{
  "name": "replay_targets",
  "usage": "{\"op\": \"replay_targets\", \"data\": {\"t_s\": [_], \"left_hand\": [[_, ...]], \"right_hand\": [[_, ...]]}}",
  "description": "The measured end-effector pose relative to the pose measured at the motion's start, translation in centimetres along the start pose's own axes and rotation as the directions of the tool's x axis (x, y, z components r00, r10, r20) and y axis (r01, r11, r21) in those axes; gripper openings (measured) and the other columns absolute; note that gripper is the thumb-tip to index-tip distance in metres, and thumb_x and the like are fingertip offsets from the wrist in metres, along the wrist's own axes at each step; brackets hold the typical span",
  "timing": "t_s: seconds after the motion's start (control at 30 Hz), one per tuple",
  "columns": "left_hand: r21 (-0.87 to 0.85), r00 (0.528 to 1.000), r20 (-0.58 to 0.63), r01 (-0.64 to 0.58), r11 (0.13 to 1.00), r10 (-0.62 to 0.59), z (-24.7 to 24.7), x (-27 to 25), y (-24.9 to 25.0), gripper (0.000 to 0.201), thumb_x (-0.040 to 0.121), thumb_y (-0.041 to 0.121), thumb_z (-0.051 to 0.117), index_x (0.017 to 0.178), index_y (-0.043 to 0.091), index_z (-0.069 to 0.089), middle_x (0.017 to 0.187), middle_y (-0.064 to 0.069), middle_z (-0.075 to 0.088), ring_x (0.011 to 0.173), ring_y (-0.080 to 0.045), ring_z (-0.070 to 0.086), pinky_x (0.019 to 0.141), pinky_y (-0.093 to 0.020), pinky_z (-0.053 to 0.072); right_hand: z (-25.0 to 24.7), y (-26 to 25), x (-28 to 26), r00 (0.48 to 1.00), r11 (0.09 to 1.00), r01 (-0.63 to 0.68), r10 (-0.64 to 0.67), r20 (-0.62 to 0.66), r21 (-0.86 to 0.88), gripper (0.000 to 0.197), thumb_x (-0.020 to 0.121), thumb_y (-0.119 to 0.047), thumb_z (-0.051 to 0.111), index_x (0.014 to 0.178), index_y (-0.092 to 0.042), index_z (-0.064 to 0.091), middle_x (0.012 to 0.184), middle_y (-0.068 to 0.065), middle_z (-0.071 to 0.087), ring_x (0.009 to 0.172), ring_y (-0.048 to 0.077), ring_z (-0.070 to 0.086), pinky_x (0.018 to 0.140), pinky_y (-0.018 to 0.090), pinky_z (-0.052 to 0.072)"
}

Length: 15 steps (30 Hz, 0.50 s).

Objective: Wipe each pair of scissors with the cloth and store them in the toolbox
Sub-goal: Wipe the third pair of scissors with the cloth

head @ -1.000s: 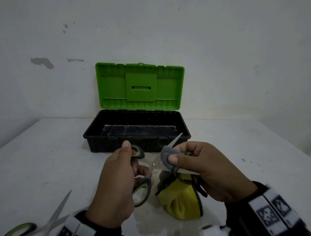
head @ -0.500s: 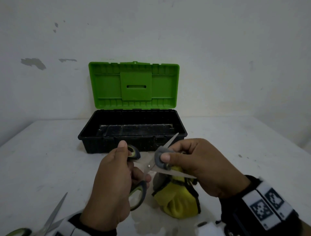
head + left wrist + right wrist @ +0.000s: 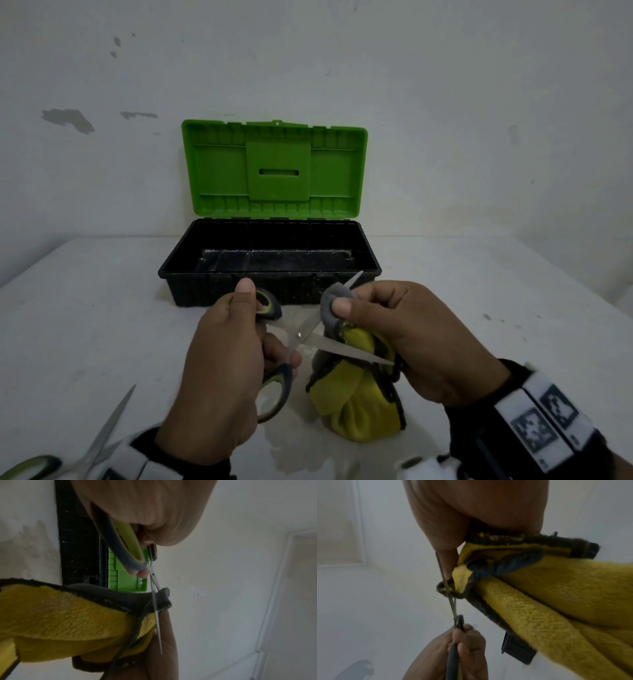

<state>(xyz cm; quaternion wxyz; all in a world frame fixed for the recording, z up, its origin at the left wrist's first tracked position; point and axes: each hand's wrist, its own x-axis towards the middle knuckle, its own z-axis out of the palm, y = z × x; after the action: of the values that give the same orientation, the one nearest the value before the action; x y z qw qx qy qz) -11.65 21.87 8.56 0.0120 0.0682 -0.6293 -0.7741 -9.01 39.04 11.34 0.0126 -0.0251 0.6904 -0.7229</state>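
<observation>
My left hand (image 3: 236,353) grips the grey-and-green handles of a pair of scissors (image 3: 308,334), whose blades stand spread apart. My right hand (image 3: 394,329) pinches a yellow cloth with a grey side (image 3: 356,394) around the upper blade near its tip. The lower blade lies bare across the cloth. In the left wrist view the cloth (image 3: 72,618) folds over the blade (image 3: 157,615); the right wrist view shows the cloth (image 3: 539,595) wrapped on the thin blade (image 3: 448,592). The toolbox (image 3: 270,260) stands open behind my hands, black tray, green lid upright.
A second pair of scissors (image 3: 78,452) lies on the white table (image 3: 85,325) at the lower left, blades apart. A wet patch shows on the table below the cloth. A wall rises close behind the toolbox.
My right hand has slid the cloth a little along the upper blade toward its tip. Both hands keep their grip and stay in front of the toolbox.
</observation>
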Motion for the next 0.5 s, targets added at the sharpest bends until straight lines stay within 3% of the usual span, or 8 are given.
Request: {"op": "replay_targets", "data": {"t_s": [0.17,0.3,0.4,0.5], "left_hand": [[0.014,1.0,0.0,-0.029,0.999,0.029,-0.4,0.1,0.3,0.036,0.099,0.046,0.039,0.09,0.015,0.056,0.047,-0.015,0.047,0.043,-0.032,0.055,0.043,-0.031,0.049],[0.045,0.993,-0.021,-0.112,0.993,0.113,-0.8,-0.1,0.5,0.039,0.099,0.047,0.037,0.09,0.013,0.055,0.046,-0.015,0.05,0.045,-0.034,0.061,0.054,-0.042,0.055],[0.096,0.98,-0.041,-0.189,0.977,0.194,-0.7,-0.3,0.6,0.04,0.099,0.049,0.036,0.087,0.015,0.053,0.042,-0.009,0.054,0.043,-0.025,0.063,0.066,-0.052,0.058],[0.164,0.956,-0.05,-0.278,0.947,0.289,-0.3,-1.0,0.8,0.038,0.098,0.05,0.033,0.086,0.018,0.052,0.045,-0.01,0.059,0.046,-0.022,0.065,0.066,-0.052,0.057]], "right_hand": [[-1.3,-0.4,0.9,0.986,0.995,0.024,-0.007,-0.165,0.098,0.022,0.07,-0.026,0.075,0.075,-0.004,0.072,0.069,0.015,0.068,0.062,0.027,0.063,0.058,0.033,0.056],[-1.7,-1.3,0.5,0.976,0.994,0.09,-0.076,-0.202,0.061,0.021,0.073,-0.024,0.073,0.075,-0.003,0.071,0.069,0.017,0.068,0.061,0.028,0.064,0.054,0.032,0.056],[-1.2,-2.4,-0.8,0.965,0.978,0.174,-0.193,-0.177,-0.115,0.014,0.076,-0.019,0.074,0.07,-0.007,0.071,0.058,0.006,0.066,0.048,0.013,0.06,0.046,0.018,0.047],[0.0,-2.2,-1.2,0.968,0.888,0.157,-0.226,-0.113,-0.432,0.018,0.07,-0.031,0.08,0.07,-0.014,0.074,0.06,0.003,0.071,0.051,0.012,0.065,0.05,0.019,0.05]]}}
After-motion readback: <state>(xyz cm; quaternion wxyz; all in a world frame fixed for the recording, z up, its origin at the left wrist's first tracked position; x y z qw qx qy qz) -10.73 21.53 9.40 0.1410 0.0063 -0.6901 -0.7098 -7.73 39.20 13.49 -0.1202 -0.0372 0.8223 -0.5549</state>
